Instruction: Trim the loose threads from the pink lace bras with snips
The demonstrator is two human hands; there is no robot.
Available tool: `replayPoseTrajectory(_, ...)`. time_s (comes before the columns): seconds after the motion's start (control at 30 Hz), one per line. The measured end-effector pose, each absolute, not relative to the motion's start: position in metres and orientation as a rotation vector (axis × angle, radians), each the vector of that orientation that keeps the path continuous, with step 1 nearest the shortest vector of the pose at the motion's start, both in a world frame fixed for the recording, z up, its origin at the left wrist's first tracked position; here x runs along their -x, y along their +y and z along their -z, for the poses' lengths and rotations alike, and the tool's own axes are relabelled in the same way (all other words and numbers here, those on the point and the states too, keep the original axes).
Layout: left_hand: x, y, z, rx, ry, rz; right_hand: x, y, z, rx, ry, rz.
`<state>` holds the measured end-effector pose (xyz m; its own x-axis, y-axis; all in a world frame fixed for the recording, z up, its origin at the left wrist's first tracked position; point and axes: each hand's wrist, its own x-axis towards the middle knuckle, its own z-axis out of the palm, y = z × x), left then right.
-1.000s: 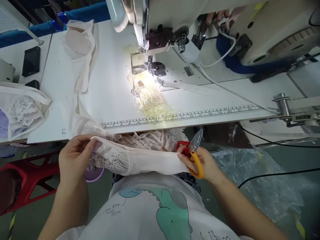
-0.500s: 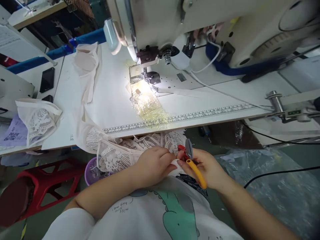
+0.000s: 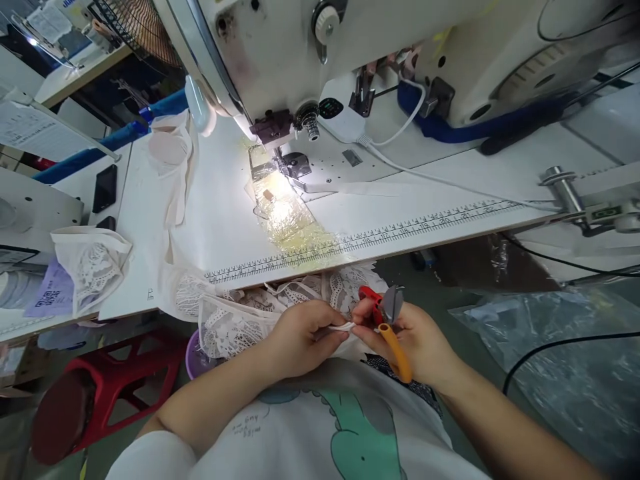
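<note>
Across the far side lies a white worktable (image 3: pixel 220 207). Nearer, the left hand (image 3: pixel 303 337) and right hand (image 3: pixel 423 343) pinch a lace garment (image 3: pixel 227 327), the right also holding scissors (image 3: pixel 391 340).

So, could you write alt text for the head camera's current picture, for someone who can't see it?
A person's left hand and right hand pinch white fabric between them; the right also holds scissors with red and orange handles. Beyond, a sewing machine stands over a brightly lit patch of a white table with a ruler along its front edge.
</note>
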<state>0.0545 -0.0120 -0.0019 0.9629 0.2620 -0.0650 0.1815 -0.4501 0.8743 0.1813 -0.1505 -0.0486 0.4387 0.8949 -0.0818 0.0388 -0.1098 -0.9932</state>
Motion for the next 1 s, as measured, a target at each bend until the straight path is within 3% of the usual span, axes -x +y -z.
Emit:
replayPoseTrajectory(0.2,-0.056,-0.014,0.003,-1.976,0.288,-0.170,-0.181,-0.157,0.048,1.515,-0.912,-0.945)
replayPoseTrajectory(0.57,-0.049,-0.004,0.000,-1.677,0.291,-0.398,-0.220,-0.167,0.039,1.872,-1.647,-0.784)
replayPoseTrajectory(1.0,-0.050,-0.008,0.003,-1.695,0.418,-0.413,-0.210,-0.167,0.040,1.951,-1.718,-0.766)
